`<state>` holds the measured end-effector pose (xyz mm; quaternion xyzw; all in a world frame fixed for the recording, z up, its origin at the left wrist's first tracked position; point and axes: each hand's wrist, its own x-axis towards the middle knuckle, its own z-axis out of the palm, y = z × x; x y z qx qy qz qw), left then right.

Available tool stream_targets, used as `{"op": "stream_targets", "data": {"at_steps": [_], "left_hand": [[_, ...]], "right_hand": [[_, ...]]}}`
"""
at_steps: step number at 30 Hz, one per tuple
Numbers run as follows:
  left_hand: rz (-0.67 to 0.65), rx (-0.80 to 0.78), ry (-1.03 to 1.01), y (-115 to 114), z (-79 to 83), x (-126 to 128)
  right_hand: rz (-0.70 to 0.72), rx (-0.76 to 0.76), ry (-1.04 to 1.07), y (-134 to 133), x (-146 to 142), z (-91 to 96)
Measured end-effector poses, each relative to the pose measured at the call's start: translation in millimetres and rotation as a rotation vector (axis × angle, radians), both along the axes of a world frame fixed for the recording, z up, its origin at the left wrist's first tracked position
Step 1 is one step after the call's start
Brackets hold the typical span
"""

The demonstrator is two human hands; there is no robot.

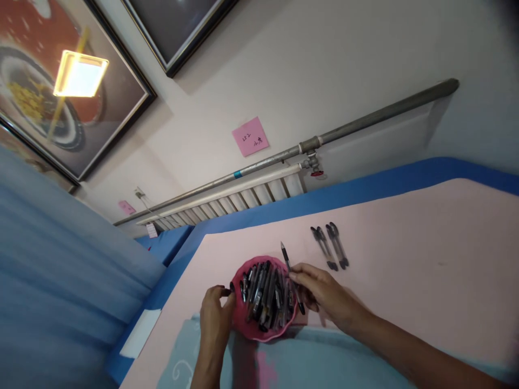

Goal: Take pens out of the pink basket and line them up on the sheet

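Observation:
A pink bowl [243,320] full of black pens [265,294] stands on a pink table surface [425,254]. My left hand [215,317] grips the bowl's left rim, thumb and fingers closed on it. My right hand [324,294] is at the bowl's right edge, fingers pinched on one black pen [286,256] whose tip points away from me. Several more black pens [330,246] lie side by side on the table, beyond my right hand.
A blue border [365,194] runs along the table's far edge. Behind it are a white radiator [239,197], a grey pipe [365,121] and a wall with a pink note [250,136]. A light blue cloth [324,362] lies near me.

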<state>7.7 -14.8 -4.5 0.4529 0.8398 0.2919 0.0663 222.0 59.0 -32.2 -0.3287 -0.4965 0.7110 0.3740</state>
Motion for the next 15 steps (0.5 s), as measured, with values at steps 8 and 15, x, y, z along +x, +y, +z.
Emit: {"op": "stream_targets", "data": {"at_steps": [8,15], "left_hand": [[-0.054,0.485,-1.376,-6.7,8.7,25.9],[0.030,0.516,-1.563,-7.5,12.2,33.1]], "right_hand": [[0.341,0.329,-0.299,-46.0,-7.5,23.9],[0.333,0.400,-0.367,-44.7,-8.3,20.1]]}}
